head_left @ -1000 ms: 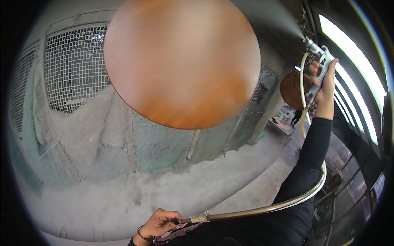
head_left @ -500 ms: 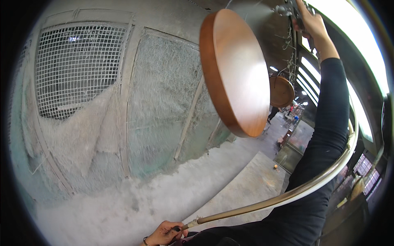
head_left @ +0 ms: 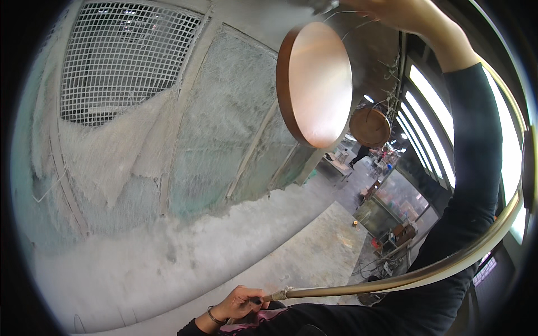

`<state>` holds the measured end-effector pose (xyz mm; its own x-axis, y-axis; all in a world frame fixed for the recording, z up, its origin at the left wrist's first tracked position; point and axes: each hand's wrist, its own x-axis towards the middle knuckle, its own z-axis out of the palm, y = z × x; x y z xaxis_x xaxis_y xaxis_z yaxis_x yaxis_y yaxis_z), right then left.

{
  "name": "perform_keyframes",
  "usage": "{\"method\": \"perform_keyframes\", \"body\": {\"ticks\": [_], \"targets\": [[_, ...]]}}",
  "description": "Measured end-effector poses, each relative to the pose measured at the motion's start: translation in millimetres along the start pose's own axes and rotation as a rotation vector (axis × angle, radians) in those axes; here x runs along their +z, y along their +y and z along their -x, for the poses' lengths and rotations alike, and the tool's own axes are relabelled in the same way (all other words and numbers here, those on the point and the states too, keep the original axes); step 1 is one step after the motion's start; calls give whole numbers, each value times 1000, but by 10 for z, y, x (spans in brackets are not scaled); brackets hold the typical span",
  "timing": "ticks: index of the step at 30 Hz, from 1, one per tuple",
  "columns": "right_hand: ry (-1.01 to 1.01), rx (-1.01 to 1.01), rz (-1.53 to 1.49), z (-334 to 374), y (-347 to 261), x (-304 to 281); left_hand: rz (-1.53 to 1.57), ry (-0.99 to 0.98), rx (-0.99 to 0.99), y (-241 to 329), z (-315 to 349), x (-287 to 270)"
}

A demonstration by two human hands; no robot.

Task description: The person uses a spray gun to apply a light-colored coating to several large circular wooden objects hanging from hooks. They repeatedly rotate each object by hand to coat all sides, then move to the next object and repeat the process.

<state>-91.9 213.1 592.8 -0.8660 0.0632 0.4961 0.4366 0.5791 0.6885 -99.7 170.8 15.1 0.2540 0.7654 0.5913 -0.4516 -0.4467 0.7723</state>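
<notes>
While our left hand (head_left: 240, 304) clutches the hose (head_left: 364, 288), we cannot tell whether our blurred right hand (head_left: 395, 14) grips anything; the large disc (head_left: 320, 87) shines right of the mesh window (head_left: 123, 64), spraying apparently under way, the remainder unclear

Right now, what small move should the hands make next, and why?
Perhaps lower the right hand a little: the blurred spray gun appears above the hanging wooden disc, and pale mist shows beside the disc's top, off its broad face.
</notes>
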Motion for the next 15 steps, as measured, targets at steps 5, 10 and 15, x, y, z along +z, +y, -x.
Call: {"method": "perform_keyframes", "body": {"ticks": [5, 10, 15], "targets": [[6, -435, 46, 391, -507, 267, -46, -21, 17, 194, 222, 183], [-576, -112, -97, 1115, -256, 408, -36, 29, 67, 335, 587, 292], [-271, 385, -417, 1782, 244, 427, -80, 107, 47, 340, 942, 537]]}}
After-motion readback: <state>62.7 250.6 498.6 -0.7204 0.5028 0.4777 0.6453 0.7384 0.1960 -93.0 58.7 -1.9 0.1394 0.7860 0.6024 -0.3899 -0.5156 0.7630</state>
